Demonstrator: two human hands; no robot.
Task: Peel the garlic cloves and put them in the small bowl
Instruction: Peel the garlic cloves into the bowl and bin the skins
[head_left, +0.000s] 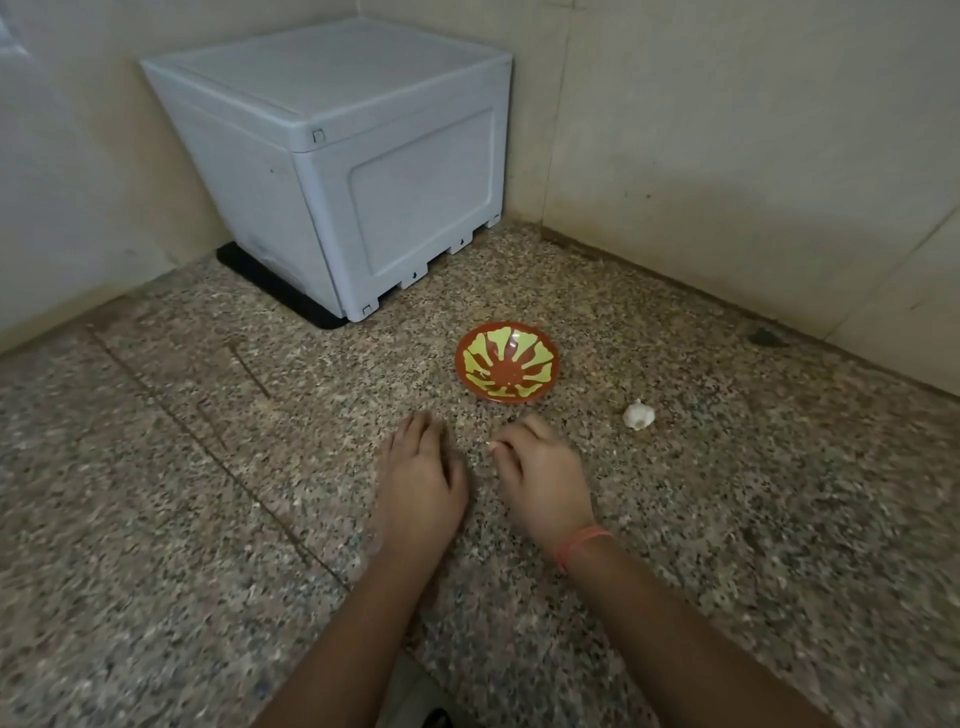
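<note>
The light is dim, soft and warm-tinted, with no source in view. It falls fairly evenly around the small bowl (507, 362), whose glossy inside carries one small white glint near its far rim. Shadows are faint: soft smudges under the left hand (423, 483) and right hand (543, 480) just nearer than the bowl, and a darker band to the bowl's right where floor (156, 467) meets wall (727, 156). Both hands look slightly smeared. Wide-angle bending tilts the grey box (332, 156) beyond the bowl and slants the wall lines. The floor speckle blurs far from the bowl.
</note>
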